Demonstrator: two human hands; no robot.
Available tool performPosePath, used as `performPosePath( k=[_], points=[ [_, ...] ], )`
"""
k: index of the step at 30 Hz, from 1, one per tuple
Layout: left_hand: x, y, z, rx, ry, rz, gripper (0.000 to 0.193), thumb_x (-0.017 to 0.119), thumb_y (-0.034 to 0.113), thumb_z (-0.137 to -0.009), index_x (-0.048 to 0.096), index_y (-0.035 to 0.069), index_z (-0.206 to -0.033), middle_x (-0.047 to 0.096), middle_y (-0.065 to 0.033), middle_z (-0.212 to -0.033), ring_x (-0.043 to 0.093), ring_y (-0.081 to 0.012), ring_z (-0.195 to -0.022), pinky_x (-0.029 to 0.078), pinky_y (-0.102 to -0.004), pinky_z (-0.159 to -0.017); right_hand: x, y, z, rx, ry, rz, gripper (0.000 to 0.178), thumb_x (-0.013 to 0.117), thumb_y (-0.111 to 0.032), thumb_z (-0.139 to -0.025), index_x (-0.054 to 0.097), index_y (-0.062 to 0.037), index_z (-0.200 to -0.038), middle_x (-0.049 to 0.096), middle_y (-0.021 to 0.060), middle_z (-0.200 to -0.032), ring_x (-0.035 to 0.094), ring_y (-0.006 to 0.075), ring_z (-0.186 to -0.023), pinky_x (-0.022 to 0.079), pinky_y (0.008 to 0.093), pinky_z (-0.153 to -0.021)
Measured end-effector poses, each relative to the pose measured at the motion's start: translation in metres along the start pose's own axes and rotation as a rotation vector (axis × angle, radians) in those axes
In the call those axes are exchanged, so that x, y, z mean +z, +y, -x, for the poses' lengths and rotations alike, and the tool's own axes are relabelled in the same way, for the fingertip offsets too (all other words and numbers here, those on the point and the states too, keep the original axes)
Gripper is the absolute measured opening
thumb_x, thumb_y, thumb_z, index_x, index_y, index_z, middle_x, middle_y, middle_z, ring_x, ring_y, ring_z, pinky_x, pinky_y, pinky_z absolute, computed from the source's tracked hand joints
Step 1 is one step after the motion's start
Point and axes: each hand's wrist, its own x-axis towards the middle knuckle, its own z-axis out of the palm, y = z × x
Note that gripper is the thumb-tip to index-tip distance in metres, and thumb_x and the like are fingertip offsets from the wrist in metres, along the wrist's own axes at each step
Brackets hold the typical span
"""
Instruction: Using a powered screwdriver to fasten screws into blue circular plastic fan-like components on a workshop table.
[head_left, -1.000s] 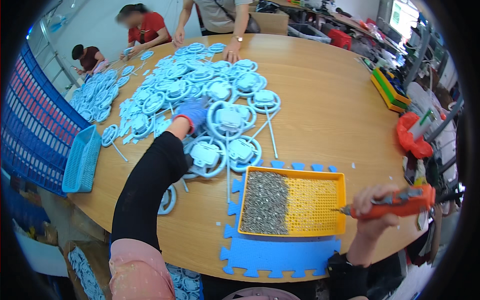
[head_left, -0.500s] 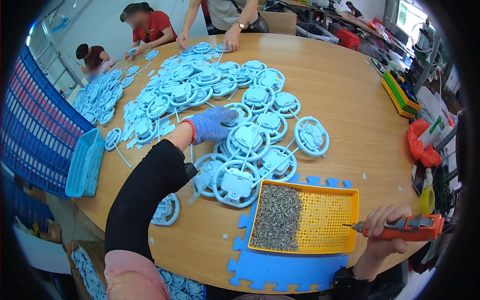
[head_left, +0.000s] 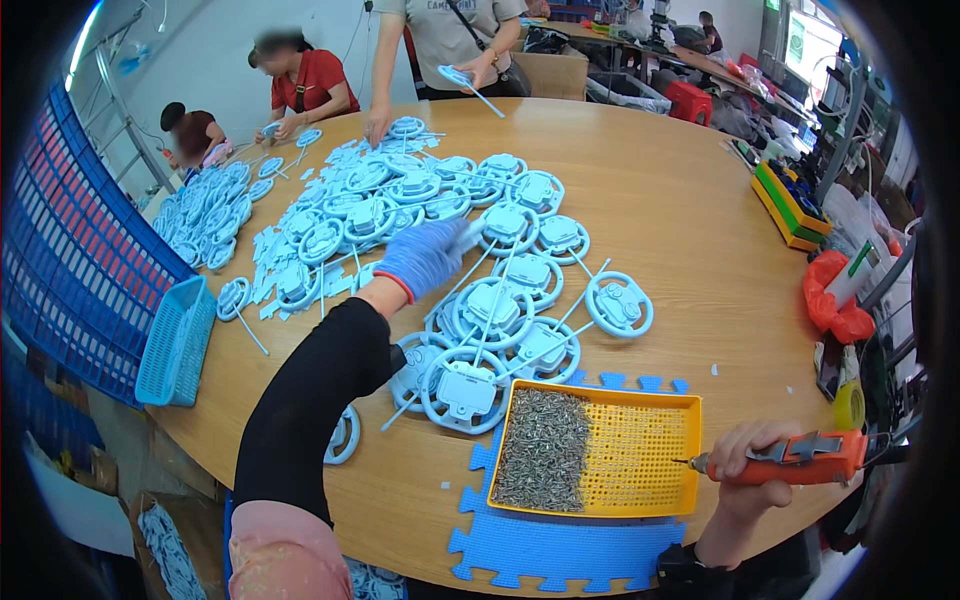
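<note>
hands could pass across the right-hand tabletop (head_left: pixel 720 250), but heaped light-blue wheels (head_left: pixel 414 186) crowd the left.

Light is bright and even on the table (head_left: pixel 690 230). Behind the table, at far right, the window (head_left: pixel 803 48) is washed out; at far left, a lamp (head_left: pixel 84 46) glares. Left of the table, the blue crate (head_left: pixel 85 260) looks bent. Two people's heads (head_left: pixel 282 48) behind it are blurred.

Brown wooden table (head_left: pixel 710 260): light-blue wheel-shaped parts (head_left: pixel 507 224) heaped (many overlapping), blue foam mat (head_left: pixel 570 548) at near edge.
</note>
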Motion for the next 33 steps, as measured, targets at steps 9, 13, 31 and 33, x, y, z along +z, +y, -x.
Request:
performPosePath(
  k=[9,13,31,33],
  points=[
    [-0.060,-0.019,-0.012,-0.176,-0.008,1.020,0.034,0.058,0.019,-0.092,0.058,0.001,-0.121,0.064,-0.0058,-0.108,0.060,-0.0115,-0.090,0.051,-0.0275,-0.079,-0.003,-0.008,0.001,-0.009,-0.009,-0.040,0.066,0.071,-0.061,-0.071,0.045,-0.0035,-0.091,0.052,0.0058,-0.060,0.053,0.0164,-0.049,0.046,0.0277,-0.046],
    [-0.036,0.031,0.025,-0.118,-0.366,0.891,0.039,0.059,0.025,-0.091,0.057,0.003,-0.124,0.061,-0.0083,-0.116,0.056,-0.0138,-0.104,0.046,-0.0282,-0.089,-0.003,-0.012,0.001,-0.008,-0.015,-0.045,0.063,0.072,-0.057,-0.073,0.045,-0.0032,-0.091,0.054,0.0066,-0.061,0.054,0.0172,-0.050,0.046,0.0284,-0.047],
    [-0.069,-0.213,0.076,-0.516,-0.334,-0.240,0.048,0.054,0.035,-0.086,0.055,0.010,-0.127,0.053,-0.0166,-0.130,0.050,-0.0301,-0.121,0.039,-0.0358,-0.101,0.010,-0.002,-0.004,-0.050,0.123,0.042,0.067,0.075,-0.062,-0.065,0.045,-0.0070,-0.088,0.050,0.0006,-0.055,0.048,0.0116,-0.041,0.038,0.0211,-0.041],
    [-0.052,-0.192,0.037,-0.512,-0.117,-0.086,0.060,0.055,0.046,-0.085,0.048,0.011,-0.134,0.047,-0.0182,-0.136,0.044,-0.0320,-0.127,0.035,-0.0366,-0.105,0.008,-0.004,-0.003,-0.065,0.125,0.050,0.066,0.076,-0.061,-0.066,0.045,-0.0068,-0.088,0.050,0.0007,-0.055,0.049,0.0115,-0.041,0.038,0.0209,-0.041]
  ],
)
